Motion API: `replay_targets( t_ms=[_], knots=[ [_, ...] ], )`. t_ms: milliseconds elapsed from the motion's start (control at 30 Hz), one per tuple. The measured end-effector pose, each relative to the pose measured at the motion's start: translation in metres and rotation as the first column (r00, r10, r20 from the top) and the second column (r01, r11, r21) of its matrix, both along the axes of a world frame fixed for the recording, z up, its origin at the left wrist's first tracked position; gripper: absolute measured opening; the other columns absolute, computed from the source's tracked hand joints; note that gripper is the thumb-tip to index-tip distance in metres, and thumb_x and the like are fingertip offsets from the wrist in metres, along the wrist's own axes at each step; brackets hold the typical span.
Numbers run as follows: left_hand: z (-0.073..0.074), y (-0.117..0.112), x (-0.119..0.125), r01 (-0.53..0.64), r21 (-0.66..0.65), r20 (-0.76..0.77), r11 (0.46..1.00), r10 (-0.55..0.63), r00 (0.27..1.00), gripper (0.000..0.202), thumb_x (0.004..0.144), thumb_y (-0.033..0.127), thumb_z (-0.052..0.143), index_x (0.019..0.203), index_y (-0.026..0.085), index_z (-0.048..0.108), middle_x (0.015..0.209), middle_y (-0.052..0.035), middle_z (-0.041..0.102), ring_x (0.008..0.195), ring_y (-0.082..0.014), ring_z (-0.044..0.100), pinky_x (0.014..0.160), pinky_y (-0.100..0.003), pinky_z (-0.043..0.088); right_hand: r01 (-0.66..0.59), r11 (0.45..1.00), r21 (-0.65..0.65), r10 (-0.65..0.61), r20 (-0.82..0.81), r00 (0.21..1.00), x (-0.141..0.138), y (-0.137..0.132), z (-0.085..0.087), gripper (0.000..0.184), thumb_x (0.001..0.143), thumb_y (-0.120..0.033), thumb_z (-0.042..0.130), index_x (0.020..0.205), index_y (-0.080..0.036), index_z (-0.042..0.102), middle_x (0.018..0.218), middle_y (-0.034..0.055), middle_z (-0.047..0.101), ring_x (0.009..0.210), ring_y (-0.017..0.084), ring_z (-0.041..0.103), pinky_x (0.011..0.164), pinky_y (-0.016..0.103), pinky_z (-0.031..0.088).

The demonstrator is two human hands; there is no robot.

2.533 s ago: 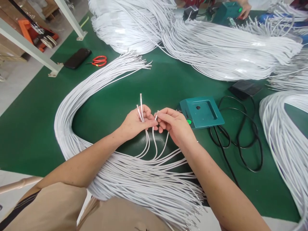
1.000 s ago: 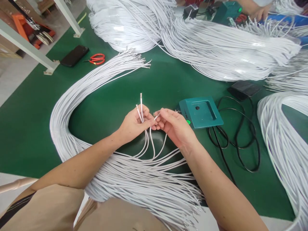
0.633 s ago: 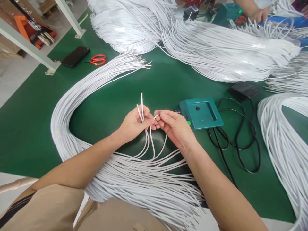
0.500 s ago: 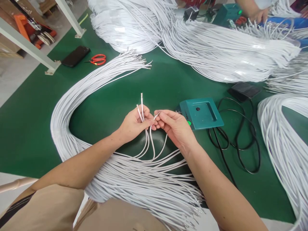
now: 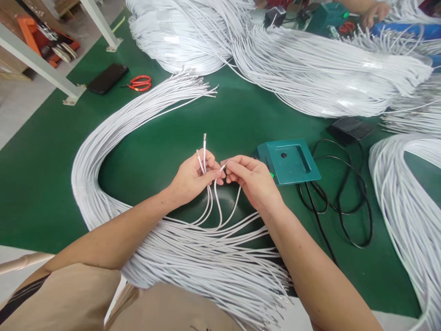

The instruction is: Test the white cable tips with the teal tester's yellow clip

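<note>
My left hand (image 5: 195,177) is closed around a few white cables (image 5: 204,149), whose stripped metal ends point up above the fingers. Between its thumb and forefinger it pinches another white cable, its end angled toward the right. My right hand (image 5: 253,179) is closed too, thumb and fingertips pinching the bare tip of that cable. One more white cable (image 5: 236,202) hangs below the right fingers; its upper end is hidden. Under my forearms a large bundle of white cables (image 5: 193,257) curves around to the left and back, its loose ends spread at the front right.
A teal machine (image 5: 292,161) with a green light and black cords (image 5: 339,211) lies right of my hands. Behind are big cable bundles (image 5: 320,73), red-handled scissors (image 5: 140,82), a black phone (image 5: 108,79) and a black pedal (image 5: 351,129). A co-worker's hand (image 5: 375,14) shows at top right.
My right fingers have shifted slightly at the cable's tip. The co-worker's hand has moved a little. Otherwise the layout is the same.
</note>
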State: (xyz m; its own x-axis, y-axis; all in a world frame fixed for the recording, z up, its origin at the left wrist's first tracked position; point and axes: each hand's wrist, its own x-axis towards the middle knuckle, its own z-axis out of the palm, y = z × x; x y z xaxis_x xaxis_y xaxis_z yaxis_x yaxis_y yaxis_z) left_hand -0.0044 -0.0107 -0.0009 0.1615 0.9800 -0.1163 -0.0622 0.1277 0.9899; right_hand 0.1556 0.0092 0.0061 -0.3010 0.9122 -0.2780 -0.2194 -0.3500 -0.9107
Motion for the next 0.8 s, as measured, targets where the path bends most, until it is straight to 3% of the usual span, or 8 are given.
replay_targets(
  t_ms=[133,267,400,500,633,733,800],
  knots=[
    [-0.001,-0.001,0.000,-0.008,0.008,-0.037,1.000,0.008,0.999,0.027,0.078,0.015,0.066,0.079,0.019,0.040,0.075,0.0011,0.068,0.063,-0.0107,0.067,0.059,-0.021,0.048,-0.005,1.000,0.023,0.000,0.179,0.984,0.000,0.001,0.001,0.015,0.070,-0.019,0.061,0.056,-0.018,0.056,0.048,-0.0063,0.046,0.047,0.007,0.044,0.049,0.023,0.035],
    [-0.002,0.000,0.000,0.010,-0.011,-0.006,1.000,-0.010,1.000,0.028,0.078,0.019,0.066,0.078,0.019,0.038,0.073,0.0004,0.068,0.061,-0.0105,0.066,0.056,-0.021,0.046,-0.064,0.996,-0.063,0.070,0.102,0.992,0.003,0.002,0.003,0.012,0.072,-0.024,0.059,0.062,-0.018,0.059,0.053,-0.0053,0.046,0.046,0.007,0.039,0.048,0.024,0.039],
    [-0.002,0.003,-0.001,0.028,-0.054,0.053,0.998,-0.026,0.998,0.033,0.076,0.024,0.071,0.077,0.019,0.038,0.070,0.0008,0.067,0.060,-0.0108,0.066,0.053,-0.020,0.045,0.009,0.993,0.121,-0.028,0.159,0.987,0.001,-0.001,0.004,0.017,0.079,-0.035,0.060,0.082,-0.018,0.065,0.069,-0.0012,0.060,0.059,0.010,0.051,0.061,0.026,0.046],
    [-0.002,0.003,-0.002,0.050,-0.123,0.117,0.991,-0.035,0.993,0.037,0.073,0.026,0.074,0.077,0.018,0.039,0.070,0.0009,0.066,0.061,-0.0112,0.066,0.054,-0.020,0.046,-0.039,0.962,0.270,-0.049,0.310,0.950,-0.001,-0.005,-0.001,0.017,0.082,-0.033,0.060,0.073,-0.019,0.061,0.068,-0.0002,0.062,0.065,0.012,0.056,0.068,0.028,0.046],
    [-0.002,0.003,-0.006,0.079,-0.306,0.190,0.949,-0.020,0.982,0.034,0.071,0.024,0.077,0.079,0.017,0.045,0.073,0.0011,0.064,0.066,-0.0119,0.068,0.060,-0.021,0.051,-0.154,0.844,0.514,-0.193,0.560,0.806,-0.001,-0.007,-0.010,0.021,0.090,-0.025,0.051,0.070,-0.020,0.057,0.073,0.0012,0.062,0.070,0.013,0.055,0.070,0.027,0.042],
    [-0.003,0.006,-0.009,0.108,-0.419,0.278,0.902,0.014,0.960,0.034,0.068,0.019,0.079,0.078,0.016,0.046,0.072,0.0010,0.063,0.066,-0.0117,0.068,0.058,-0.019,0.051,-0.346,0.684,0.642,-0.345,0.703,0.621,0.000,-0.008,-0.017,0.026,0.095,-0.023,0.041,0.076,-0.019,0.058,0.079,0.0051,0.061,0.073,0.015,0.054,0.071,0.028,0.040],
    [-0.005,0.007,-0.008,0.128,-0.476,0.348,0.870,0.052,0.936,0.036,0.066,0.015,0.079,0.078,0.016,0.045,0.073,-0.0010,0.064,0.065,-0.0114,0.068,0.056,-0.017,0.050,-0.494,0.575,0.652,-0.459,0.757,0.464,0.001,-0.008,-0.018,0.031,0.097,-0.022,0.035,0.078,-0.018,0.059,0.079,0.0074,0.060,0.074,0.017,0.053,0.070,0.029,0.038]
  ],
)
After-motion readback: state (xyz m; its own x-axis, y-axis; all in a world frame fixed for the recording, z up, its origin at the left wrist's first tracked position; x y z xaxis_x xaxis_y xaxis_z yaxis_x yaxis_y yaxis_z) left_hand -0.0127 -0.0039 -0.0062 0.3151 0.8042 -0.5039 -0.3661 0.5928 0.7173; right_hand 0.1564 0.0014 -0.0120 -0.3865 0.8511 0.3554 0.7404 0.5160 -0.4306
